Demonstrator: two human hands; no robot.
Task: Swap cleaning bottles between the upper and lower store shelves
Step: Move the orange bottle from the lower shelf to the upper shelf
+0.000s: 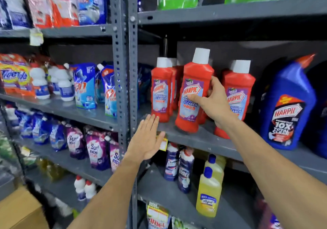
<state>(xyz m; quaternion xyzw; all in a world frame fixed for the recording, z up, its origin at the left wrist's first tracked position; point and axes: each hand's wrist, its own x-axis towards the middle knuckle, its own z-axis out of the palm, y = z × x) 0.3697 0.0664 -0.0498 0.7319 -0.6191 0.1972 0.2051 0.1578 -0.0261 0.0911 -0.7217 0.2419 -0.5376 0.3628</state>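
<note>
My right hand (215,103) grips a red Harpic bottle (193,90) with a white cap, tilted slightly at the front of the upper grey shelf (203,140). More red Harpic bottles (161,90) stand to its left and right (238,94). My left hand (147,138) is flat and open, fingers together, held just in front of the shelf edge below the left red bottle, holding nothing. On the lower shelf (168,198) stand two dark blue Domex bottles (184,170) and two yellow bottles with blue caps (209,191).
A large blue Harpic bottle (288,108) stands at the right of the upper shelf. A perforated grey upright (123,87) divides the racks. Detergent pouches (85,87) fill the left shelves. A cardboard box (19,211) sits at the lower left.
</note>
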